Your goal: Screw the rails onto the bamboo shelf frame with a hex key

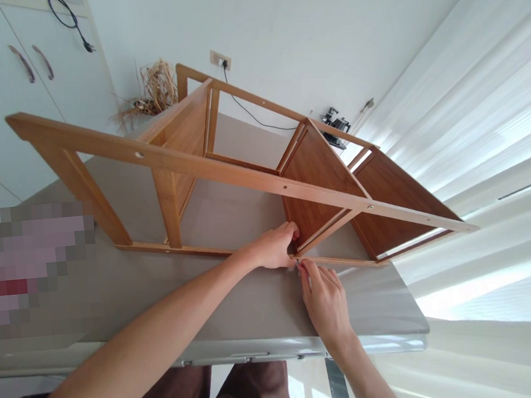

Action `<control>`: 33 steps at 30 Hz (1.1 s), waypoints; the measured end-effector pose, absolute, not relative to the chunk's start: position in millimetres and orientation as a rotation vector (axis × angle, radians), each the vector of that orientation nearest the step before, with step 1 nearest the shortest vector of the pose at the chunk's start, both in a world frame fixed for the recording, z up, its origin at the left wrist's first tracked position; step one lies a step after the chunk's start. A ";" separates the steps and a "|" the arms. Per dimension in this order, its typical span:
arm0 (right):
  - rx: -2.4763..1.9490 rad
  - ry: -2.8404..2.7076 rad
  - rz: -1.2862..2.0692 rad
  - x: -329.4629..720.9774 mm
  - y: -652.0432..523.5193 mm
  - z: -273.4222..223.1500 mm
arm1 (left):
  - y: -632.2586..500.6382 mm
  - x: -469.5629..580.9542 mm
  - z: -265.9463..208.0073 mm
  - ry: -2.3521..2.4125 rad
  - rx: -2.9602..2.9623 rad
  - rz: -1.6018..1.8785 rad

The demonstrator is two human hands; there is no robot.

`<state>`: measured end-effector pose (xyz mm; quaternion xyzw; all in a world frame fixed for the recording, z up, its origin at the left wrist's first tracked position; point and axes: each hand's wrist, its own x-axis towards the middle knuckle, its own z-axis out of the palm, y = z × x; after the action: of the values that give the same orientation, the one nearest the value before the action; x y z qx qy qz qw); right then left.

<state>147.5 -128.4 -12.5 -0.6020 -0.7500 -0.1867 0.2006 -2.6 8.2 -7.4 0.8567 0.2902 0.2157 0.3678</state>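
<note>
A wooden shelf rack (226,173) lies on its side on a grey table, its shelf boards standing upright between the side rails. My left hand (276,246) is closed round the lower rail beside the middle shelf board (318,163), thumb and fingers at the joint. Close to its right, my right hand (324,293) pinches a small metallic piece (298,262) against the outer face of that lower rail. Most of this piece is hidden by my fingers, so its kind does not show. Screw holes dot the upper rail (244,171).
The grey table (233,307) ends at a front edge near my legs. Dried plants (160,87) and a small black device (334,125) are behind the rack. A cable runs from a wall socket (220,60). White curtains (493,204) hang at right; cabinets (2,110) stand at left.
</note>
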 end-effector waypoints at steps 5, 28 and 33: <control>-1.828 -1.868 -0.156 148.3 -127.7 -9.7 | 6.5 -3.7 -5.3 0.759 2.157 0.553; -1.843 -1.675 -0.046 146.7 -136.1 -28.1 | 1.4 -2.9 -2.7 0.832 2.189 0.549; -1.808 -1.703 -0.100 149.2 -132.9 -29.8 | -0.3 -3.5 1.5 0.846 2.199 0.522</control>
<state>149.2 -132.9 -29.8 -0.6885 -0.6487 -0.0382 0.3220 -3.5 -0.3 1.5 0.8515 0.3277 0.2022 0.3560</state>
